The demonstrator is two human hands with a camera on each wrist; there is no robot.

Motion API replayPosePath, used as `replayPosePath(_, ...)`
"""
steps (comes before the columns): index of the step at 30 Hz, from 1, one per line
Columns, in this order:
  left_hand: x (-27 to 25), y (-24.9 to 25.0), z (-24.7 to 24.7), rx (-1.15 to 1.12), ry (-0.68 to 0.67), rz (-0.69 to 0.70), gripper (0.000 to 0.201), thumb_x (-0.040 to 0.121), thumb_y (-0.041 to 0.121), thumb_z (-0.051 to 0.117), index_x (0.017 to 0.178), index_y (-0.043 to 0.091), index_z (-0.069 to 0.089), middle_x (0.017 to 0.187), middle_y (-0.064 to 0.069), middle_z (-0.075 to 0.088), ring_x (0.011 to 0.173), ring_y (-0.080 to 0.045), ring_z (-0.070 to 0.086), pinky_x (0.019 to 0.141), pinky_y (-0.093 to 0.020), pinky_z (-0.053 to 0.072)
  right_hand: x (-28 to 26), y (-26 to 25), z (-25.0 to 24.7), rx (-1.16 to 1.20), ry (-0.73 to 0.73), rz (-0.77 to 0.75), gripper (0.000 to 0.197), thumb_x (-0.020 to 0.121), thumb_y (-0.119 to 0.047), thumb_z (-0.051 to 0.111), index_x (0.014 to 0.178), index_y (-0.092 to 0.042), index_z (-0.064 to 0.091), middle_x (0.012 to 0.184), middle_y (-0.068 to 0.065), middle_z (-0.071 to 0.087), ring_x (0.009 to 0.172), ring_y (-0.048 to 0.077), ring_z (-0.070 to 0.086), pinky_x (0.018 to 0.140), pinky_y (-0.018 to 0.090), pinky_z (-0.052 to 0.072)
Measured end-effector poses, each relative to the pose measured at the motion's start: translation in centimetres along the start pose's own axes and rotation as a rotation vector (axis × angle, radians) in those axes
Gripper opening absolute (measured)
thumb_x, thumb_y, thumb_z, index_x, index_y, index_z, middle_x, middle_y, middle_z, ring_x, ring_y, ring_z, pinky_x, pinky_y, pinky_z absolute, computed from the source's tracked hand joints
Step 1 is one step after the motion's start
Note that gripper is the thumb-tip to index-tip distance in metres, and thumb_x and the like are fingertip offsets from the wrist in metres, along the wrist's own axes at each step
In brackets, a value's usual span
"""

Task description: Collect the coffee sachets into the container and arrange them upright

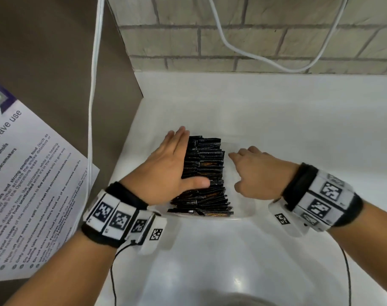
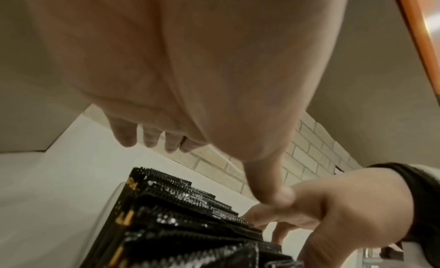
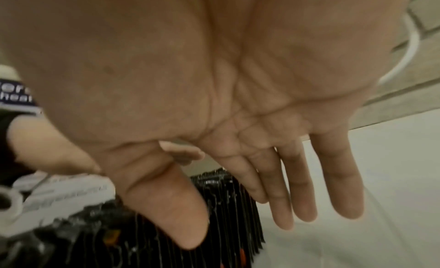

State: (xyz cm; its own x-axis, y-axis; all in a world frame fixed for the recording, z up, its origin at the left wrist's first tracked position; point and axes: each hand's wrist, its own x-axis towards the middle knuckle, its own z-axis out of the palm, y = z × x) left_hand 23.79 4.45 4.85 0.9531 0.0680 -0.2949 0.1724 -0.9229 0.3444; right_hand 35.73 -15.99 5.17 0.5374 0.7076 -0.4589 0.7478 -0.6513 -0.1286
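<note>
A row of black coffee sachets (image 1: 206, 173) stands on edge inside a clear plastic container (image 1: 247, 214) on the white counter. My left hand (image 1: 177, 160) lies flat against the left side of the row, fingers straight, with the thumb across the sachets' tops. My right hand (image 1: 247, 171) hovers just right of the row over the container's bare part, fingers relaxed, holding nothing. In the left wrist view the sachets (image 2: 181, 225) sit below the palm (image 2: 190, 84), next to the container's clear wall (image 2: 114, 196). The right wrist view shows straight fingers (image 3: 300, 187) above the sachets (image 3: 235, 206).
A brown side panel (image 1: 55, 62) with a printed microwave notice (image 1: 29, 195) stands close on the left. The brick wall (image 1: 254, 40) behind carries white cables (image 1: 93, 107). White counter (image 1: 298, 129) stretches to the right and toward me.
</note>
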Motion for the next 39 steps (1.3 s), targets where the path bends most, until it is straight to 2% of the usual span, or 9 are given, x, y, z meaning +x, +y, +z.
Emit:
replayPosePath(4,2.0,0.4,0.0,0.053,-0.096,-0.035,0.096,0.096,0.071,0.029,0.164,0.016,-0.01,0.172,-0.003,-0.017,0.159,-0.023,-0.014,0.13,-0.042,0.002,1.1,-1.2,0.3,-0.189,-0.006,-0.009,0.049,0.09,-0.033,0.048,0.132,-0.008,0.045,0.127,0.01,0.051,0.118,0.03,0.045,0.094,0.042,0.042)
replayPosePath(13,1.4,0.1,0.2,-0.133,-0.072,-0.056,0.097,0.09,0.075,0.023,0.164,0.024,-0.011,0.171,0.007,-0.02,0.157,-0.013,-0.019,0.129,-0.038,-0.002,1.1,-0.2,1.0,-0.087,0.138,-0.013,0.056,0.09,-0.038,0.051,0.14,-0.013,0.045,0.129,0.008,0.052,0.12,0.028,0.045,0.097,0.042,0.044)
replayPosePath(17,-1.7,-1.3,0.2,-0.273,0.167,-0.091,0.078,0.102,0.056,0.042,0.165,0.03,0.004,0.172,0.008,0.008,0.158,-0.011,0.007,0.126,-0.03,0.012,-0.8,2.7,2.1,0.092,0.404,0.049,0.06,0.085,-0.034,0.063,0.141,-0.022,0.049,0.124,0.008,0.053,0.117,0.03,0.045,0.098,0.046,0.045)
replayPosePath(20,-4.9,-1.9,1.0,-0.442,0.145,-0.141,0.09,0.092,0.048,0.07,0.161,0.045,0.013,0.153,0.025,0.025,0.143,0.001,0.029,0.116,-0.026,0.028,-2.4,4.4,3.6,0.267,0.506,0.117,0.065,0.08,-0.027,0.074,0.14,-0.014,0.051,0.115,0.011,0.055,0.098,0.029,0.057,0.091,0.036,0.044)
replayPosePath(24,-6.9,-2.4,3.9,-0.433,0.008,-0.192,0.121,0.075,0.041,0.09,0.161,0.048,0.005,0.149,0.026,0.029,0.131,0.004,0.045,0.107,-0.018,0.039,-4.5,4.4,5.0,0.439,0.307,0.246,0.063,0.09,-0.026,0.071,0.145,-0.014,0.044,0.108,-0.004,0.062,0.076,0.009,0.053,0.078,0.021,0.035)
replayPosePath(30,-6.2,-2.4,6.4,-0.552,0.088,-0.15,0.092,0.088,0.016,0.081,0.152,0.053,0.026,0.134,0.024,0.061,0.106,0.005,0.067,0.1,-0.023,0.053,-4.7,2.9,6.7,0.518,0.336,0.261,0.031,0.091,-0.006,0.059,0.122,-0.002,0.06,0.089,-0.014,0.064,0.077,0.02,0.071,0.084,0.034,0.053)
replayPosePath(34,-5.9,-2.5,6.8,-0.547,0.073,-0.139,0.095,0.091,0.014,0.078,0.154,0.055,0.02,0.136,0.027,0.058,0.109,0.008,0.065,0.101,-0.018,0.05,-4.9,2.6,6.9,0.488,0.366,0.251,0.027,0.088,-0.003,0.059,0.114,0.003,0.064,0.112,0.003,0.072,0.086,0.024,0.072,0.088,0.034,0.051)
replayPosePath(37,-5.8,-2.7,6.8,-0.533,0.076,-0.133,0.095,0.091,0.013,0.077,0.154,0.054,0.019,0.135,0.028,0.059,0.108,0.009,0.065,0.1,-0.016,0.049,-5.1,2.2,6.9,0.513,0.388,0.246,0.047,0.086,-0.001,0.06,0.133,-0.003,0.055,0.08,0.002,0.072,0.08,0.022,0.071,0.083,0.031,0.05)
replayPosePath(39,-5.8,-2.6,6.7,-0.54,0.08,-0.122,0.095,0.091,0.012,0.077,0.155,0.053,0.02,0.135,0.028,0.059,0.107,0.009,0.066,0.099,-0.015,0.05,-5.3,2.3,6.7,0.535,0.394,0.259,0.045,0.087,-0.002,0.061,0.131,-0.004,0.057,0.079,-0.001,0.072,0.078,0.021,0.071,0.08,0.028,0.049)
